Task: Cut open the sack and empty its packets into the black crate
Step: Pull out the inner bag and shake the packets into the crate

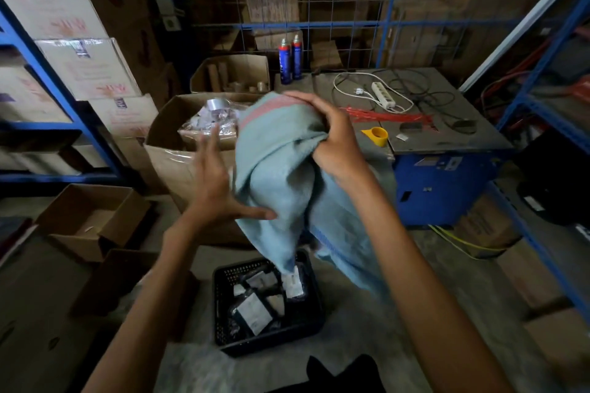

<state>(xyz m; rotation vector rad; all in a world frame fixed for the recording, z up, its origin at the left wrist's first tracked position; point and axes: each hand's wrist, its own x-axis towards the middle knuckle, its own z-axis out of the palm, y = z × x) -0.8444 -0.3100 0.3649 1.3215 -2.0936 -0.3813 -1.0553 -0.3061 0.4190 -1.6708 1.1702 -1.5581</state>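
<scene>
Worn at head height, wide-angled. Looked forward and steeply down, near enough to fill the middle with the left hand (217, 182), the right hand (332, 140) and the pale green woven sack (274, 163). Took in the black perforated plastic crate (221, 303) on the grey concrete floor (463, 284); faced the blue wire-mesh partition (351, 23) far off at the top.

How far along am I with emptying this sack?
Done: several packets already lie in the black crate. In hand: the right hand grips the upended sack, and the left hand is open against its side. Left: any packets hidden inside.
</scene>
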